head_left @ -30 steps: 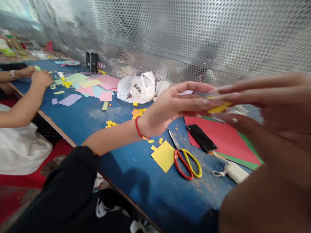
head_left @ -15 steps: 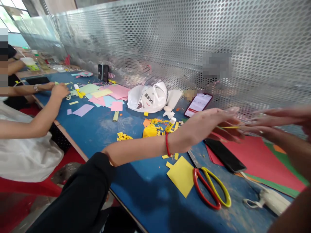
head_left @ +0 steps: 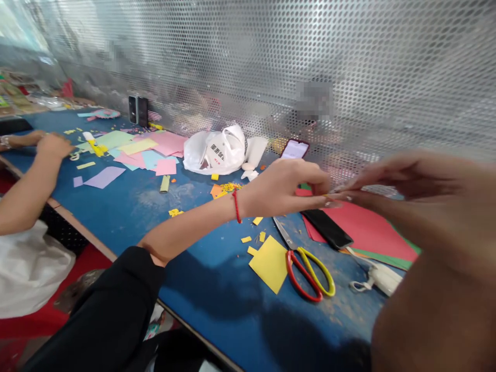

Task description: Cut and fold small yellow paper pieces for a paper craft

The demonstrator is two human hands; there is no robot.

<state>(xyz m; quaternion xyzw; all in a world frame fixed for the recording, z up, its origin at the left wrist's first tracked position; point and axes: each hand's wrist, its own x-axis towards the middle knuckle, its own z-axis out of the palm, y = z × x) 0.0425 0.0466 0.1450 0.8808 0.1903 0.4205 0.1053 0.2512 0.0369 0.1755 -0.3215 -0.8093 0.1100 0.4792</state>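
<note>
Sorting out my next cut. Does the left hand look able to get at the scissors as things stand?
Probably yes. The left hand is close above the red-and-yellow scissors, which lie uncovered on the blue table. It would first have to release the thin yellow strip it pinches.

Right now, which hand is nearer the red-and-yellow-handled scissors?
Left: the left hand is above and beyond the scissors in this view. The right hand is farther away, off to their right.
</note>
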